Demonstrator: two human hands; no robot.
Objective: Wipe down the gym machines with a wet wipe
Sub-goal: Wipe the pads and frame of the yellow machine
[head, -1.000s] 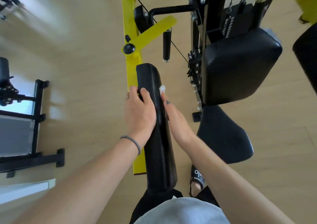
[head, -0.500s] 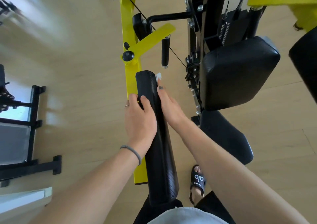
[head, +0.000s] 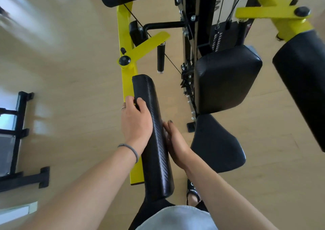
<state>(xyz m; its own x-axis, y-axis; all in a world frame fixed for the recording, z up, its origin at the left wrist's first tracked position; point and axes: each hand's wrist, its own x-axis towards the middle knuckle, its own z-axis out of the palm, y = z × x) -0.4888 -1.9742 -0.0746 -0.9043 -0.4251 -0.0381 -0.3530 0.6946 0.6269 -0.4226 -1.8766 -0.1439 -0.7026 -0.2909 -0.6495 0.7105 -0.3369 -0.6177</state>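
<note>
The long black arm pad point(head: 154, 138) is steadied by the left hand point(head: 136, 122) curled over its left edge — the right hand point(head: 175, 143) presses flat on its right side, wipe hidden — it may slip out unnoticed.

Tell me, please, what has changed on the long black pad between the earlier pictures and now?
The right hand has slid back along the right side of the long black pad, from near its far end towards the person. The white wipe that showed at its fingers earlier is now hidden. The left hand still grips the pad's left edge in the same place, and the pad has not moved on its yellow bar.
</note>
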